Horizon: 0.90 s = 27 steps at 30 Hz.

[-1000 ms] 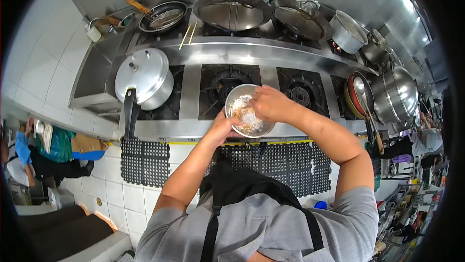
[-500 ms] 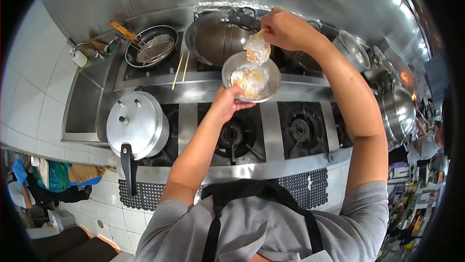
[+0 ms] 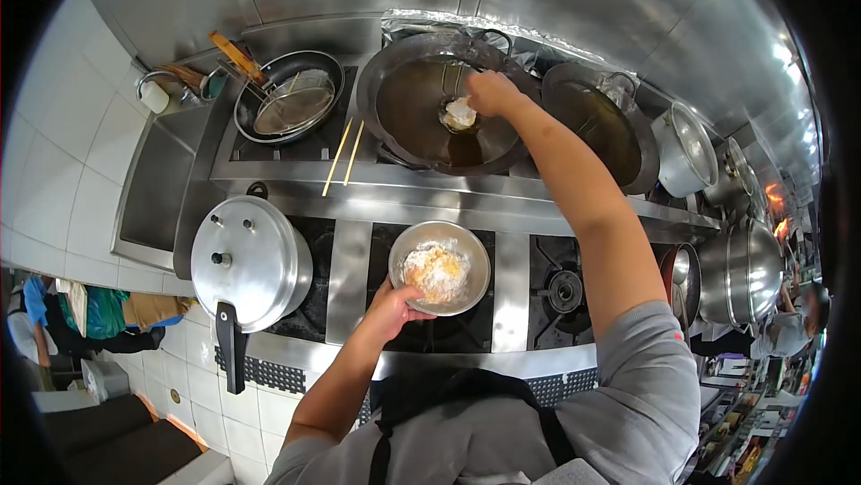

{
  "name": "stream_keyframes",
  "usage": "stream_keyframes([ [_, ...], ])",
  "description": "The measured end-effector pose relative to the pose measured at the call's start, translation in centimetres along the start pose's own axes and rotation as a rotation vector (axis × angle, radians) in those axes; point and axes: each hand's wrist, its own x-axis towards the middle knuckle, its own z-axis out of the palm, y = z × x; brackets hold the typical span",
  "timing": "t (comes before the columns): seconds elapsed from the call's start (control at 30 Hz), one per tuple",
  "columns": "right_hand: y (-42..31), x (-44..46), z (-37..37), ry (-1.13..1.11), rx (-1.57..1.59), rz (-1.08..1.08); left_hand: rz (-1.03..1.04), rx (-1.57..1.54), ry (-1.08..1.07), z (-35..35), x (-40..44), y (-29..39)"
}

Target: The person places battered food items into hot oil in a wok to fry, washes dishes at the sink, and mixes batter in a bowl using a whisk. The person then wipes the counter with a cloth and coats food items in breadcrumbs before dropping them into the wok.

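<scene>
My left hand (image 3: 392, 310) grips the rim of a metal bowl (image 3: 485, 274), its thumb over the edge, above the front burners. White powder and orange-yellow food (image 3: 436, 271) lie inside the bowl. My right hand (image 3: 490, 93) is closed over the large wok (image 3: 404, 108) on the back row, its fingertips at a flour-coated piece (image 3: 460, 114). That piece is low over the dark oil, at its surface; whether it is still pinched is partly hidden by the fingers.
A pressure cooker (image 3: 242, 261) stands front left. Behind it are a black pan (image 3: 309, 63) with a strainer (image 3: 294, 108) and wooden chopsticks (image 3: 337, 158). A second wok (image 3: 601, 126) and a pot (image 3: 689, 148) stand back right. A person (image 3: 789, 332) is at the far right.
My right hand has carried the coated piece from above the bowl down into the large wok. My left hand and the bowl have come back toward my body, over the front burners.
</scene>
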Motion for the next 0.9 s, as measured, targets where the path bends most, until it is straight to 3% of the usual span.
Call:
stream_keyframes([
  [0.1, 0.8, -1.3, 0.8, 0.032, -0.047, 0.120, -0.018, 0.011, 0.016, 0.0, -0.4, -0.9],
  [0.2, 0.7, -5.2, -1.5, 0.319, 0.205, 0.106, 0.014, 0.026, -0.004, 0.4, -0.5, -1.2],
  [0.3, -2.8, -11.7, -5.5, 0.274, 0.432, 0.068, 0.035, 0.069, -0.014, 1.5, -0.5, -0.6],
  [0.37, -5.5, -16.4, -7.2, 0.069, 0.508, -0.042, 0.105, 0.124, -0.006, 3.3, -0.7, 0.4],
  [0.4, -6.4, -18.4, -6.7, 0.125, 0.544, -0.173, 0.125, 0.141, -0.017, 3.9, -0.4, 0.7],
  [0.5, -8.0, -22.2, -4.7, 0.033, 0.454, -0.287, 0.151, 0.148, -0.059, 5.4, 0.5, 1.5],
  [0.77, -9.8, -24.5, -4.0, 0.005, 0.442, -0.284, 0.260, 0.320, -0.046, 9.3, -0.2, 2.8],
  [0.9, -12.0, -24.1, -3.2, 0.149, 0.361, -0.384, 0.293, 0.359, 0.007, 10.4, -0.8, 2.0],
])
